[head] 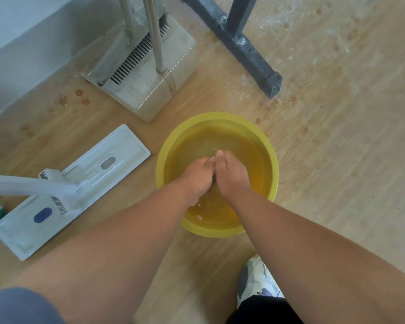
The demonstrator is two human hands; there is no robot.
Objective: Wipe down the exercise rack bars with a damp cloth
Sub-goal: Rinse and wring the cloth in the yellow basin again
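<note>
Both hands are working inside the yellow basin [160,164], which is sitting on the wood floor [337,136] near the middle, w/ water in it. The left hand [198,176] and right hand [230,175] are pressing knuckle to knuckle over the water, fingers curling down and in; they are prob. wringing or rinsing the cloth, but the cloth itself isn't showing, so can't tell what, if anything, each hand is gripping. The rack's dark base bar [248,50] is lying on the floor toward the far edge, well apart from the basin, w/ an upright post [240,12] bolted onto it. To do this step well: twisting the hands in opposite directions and keeping them low over the basin so drips are falling back in, not onto the floor, which is already looking spotted. Aim is damp, not dripping, since excess water would be running down the bars. A grey dustpan [150,73] is standing at the far left by the wall, a white flat mop head [77,183] is lying just left of the basin, and a shoe [255,281] is showing at the near edge.
</note>
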